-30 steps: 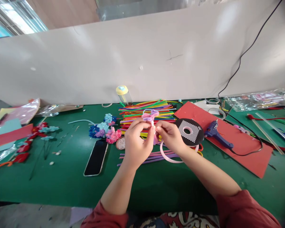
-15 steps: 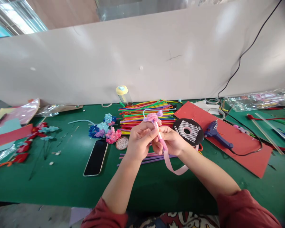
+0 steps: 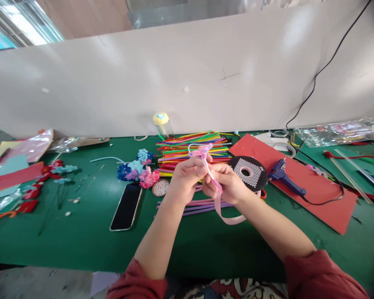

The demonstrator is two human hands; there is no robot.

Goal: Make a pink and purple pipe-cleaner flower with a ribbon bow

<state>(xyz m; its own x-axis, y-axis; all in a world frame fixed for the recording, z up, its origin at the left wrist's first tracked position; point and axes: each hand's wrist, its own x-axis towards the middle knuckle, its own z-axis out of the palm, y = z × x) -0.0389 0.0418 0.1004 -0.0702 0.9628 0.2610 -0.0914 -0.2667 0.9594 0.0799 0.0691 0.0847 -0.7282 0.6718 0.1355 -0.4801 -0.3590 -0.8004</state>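
My left hand (image 3: 187,176) is closed on a pink and purple pipe-cleaner flower (image 3: 202,151), just below its fuzzy head. My right hand (image 3: 226,182) pinches the stem lower down, close beside the left. From under the right fingers a pale pink ribbon (image 3: 226,218) hangs in a loop and runs back toward a black ribbon spool (image 3: 248,172) lying behind the right wrist. A thin pale loop shows at the left of the flower head. The fingers partly hide the stem, so I cannot tell how far the ribbon wraps it.
Coloured pipe cleaners (image 3: 190,149) lie in a heap behind my hands. To the left are a phone (image 3: 126,207), a dish of beads (image 3: 160,187) and fuzzy flowers (image 3: 137,168). A glue gun (image 3: 285,178) with a black cord rests on red card (image 3: 324,203) at right.
The flower and its stem have turned in my fingers, and the stem's lower end has shifted slightly right. My right fingers have closed further over the ribbon. Both hands stay in nearly the same place.
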